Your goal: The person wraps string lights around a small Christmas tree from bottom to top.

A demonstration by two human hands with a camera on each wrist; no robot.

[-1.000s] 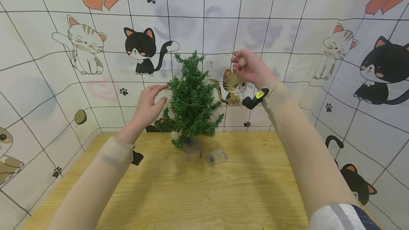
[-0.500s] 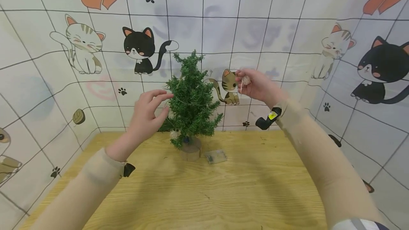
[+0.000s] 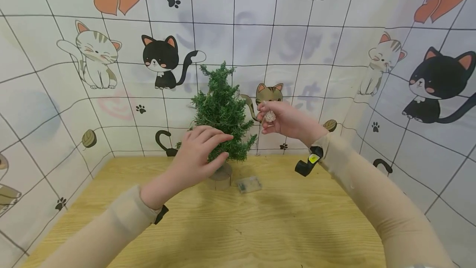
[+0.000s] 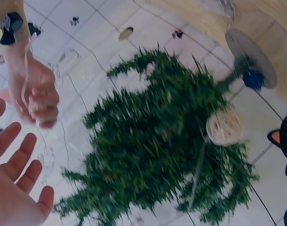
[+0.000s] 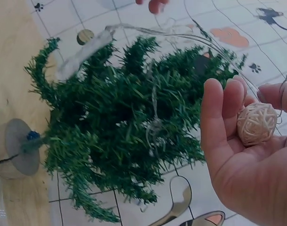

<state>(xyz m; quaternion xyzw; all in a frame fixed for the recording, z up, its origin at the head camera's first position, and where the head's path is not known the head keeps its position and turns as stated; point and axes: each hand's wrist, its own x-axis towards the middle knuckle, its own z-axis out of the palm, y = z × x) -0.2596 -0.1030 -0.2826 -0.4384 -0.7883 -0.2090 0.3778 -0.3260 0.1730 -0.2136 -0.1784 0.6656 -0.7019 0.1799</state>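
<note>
A small artificial Christmas tree (image 3: 221, 108) stands upright on a round wooden base (image 3: 221, 177). My left hand (image 3: 202, 152) is in front of its lower left branches, fingers spread and holding nothing; whether it touches them I cannot tell. To the right of the tree, my right hand (image 3: 290, 121) holds a pale woven rattan ball (image 5: 256, 124) against its curled fingers. Thin wire (image 5: 181, 35) runs from the thumb and fingers past the branches to a blurred white shape (image 5: 84, 55). Another rattan ball (image 4: 225, 127) hangs by the lower branches in the left wrist view.
A clear flat case (image 3: 249, 184) lies on the wooden table (image 3: 260, 226), just right of the base. Something small and blue (image 4: 253, 79) sits by the trunk. Behind the table hangs a cat-print cloth (image 3: 316, 44).
My right hand has come down and, lately, inward toward the tree, keeping hold of the rattan ball. My left hand has moved rightward and down across the tree's front.
</note>
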